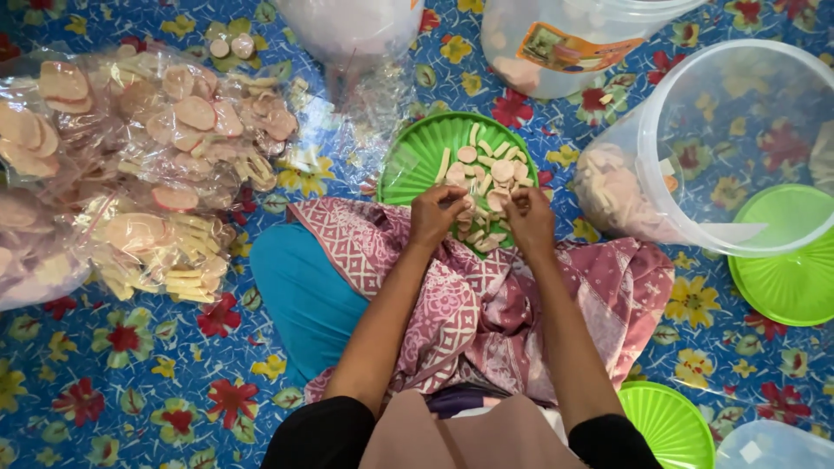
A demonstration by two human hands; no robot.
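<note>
Two hands, the left hand [437,214] and the right hand [530,217], meet at centre frame. One green plate [417,156] holds crackers too many to count. Two green lids sit at right: one lid [786,260] at the right edge, another lid [669,426] lower right. Three clear tubs: a tipped tub [738,122], an upper tub [565,35], a corner tub [773,447]. Packed cracker bags [130,174] at left can't be counted.

I see clear plastic bags of pale crackers [130,165] heaped at the left. A far clear tub [556,43] carries a rectangular orange, green and yellow label [569,49].
</note>
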